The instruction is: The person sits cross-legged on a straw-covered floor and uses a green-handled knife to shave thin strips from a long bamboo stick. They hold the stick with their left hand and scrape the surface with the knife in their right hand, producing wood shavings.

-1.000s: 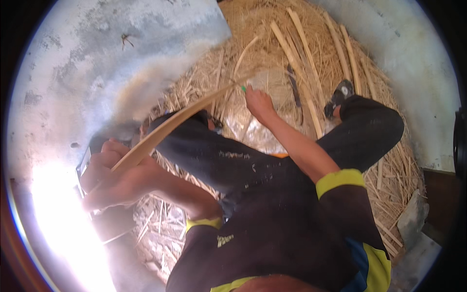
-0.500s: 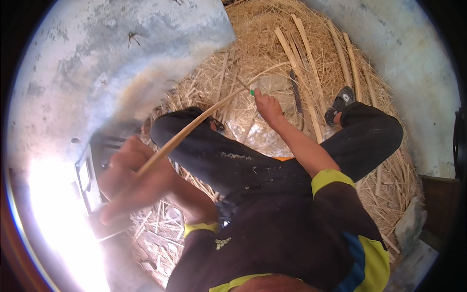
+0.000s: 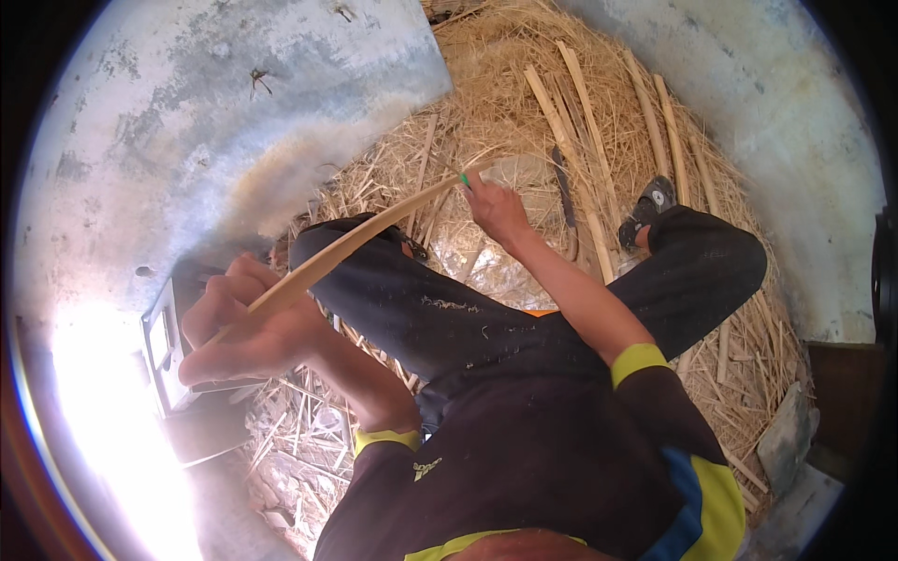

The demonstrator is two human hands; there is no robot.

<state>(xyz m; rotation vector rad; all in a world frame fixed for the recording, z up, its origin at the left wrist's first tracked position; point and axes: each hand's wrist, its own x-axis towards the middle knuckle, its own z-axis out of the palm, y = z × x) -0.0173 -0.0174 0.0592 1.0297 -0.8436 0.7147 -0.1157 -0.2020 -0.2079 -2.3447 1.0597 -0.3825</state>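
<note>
A long, pale bamboo strip [image 3: 329, 257] slants across my left thigh, rising from lower left to the far middle. Its near end lies across the upturned palm of my left hand [image 3: 248, 313], whose fingers curl around it. Close to the strip's far end, my right hand [image 3: 499, 208] is closed around a thin tool [image 3: 465, 179] with a green part showing. Most of that tool is hidden by the fingers, so its kind is unclear. Its slender tip points away to the far left, against or just beside the strip.
Straw-like shavings [image 3: 500, 61] cover the floor. Several long strips [image 3: 585, 117] lie at the far right, beside a dark flat blade-like piece [image 3: 564, 187]. My crossed legs [image 3: 440, 313] frame the work. A grey wall [image 3: 234, 93] curves at the left, above a light-coloured box [image 3: 168, 346].
My right hand has shifted left with the green-marked tool, along the strip. The left hand, blurred before, has risen slightly, and more of the strip's broad face shows.
</note>
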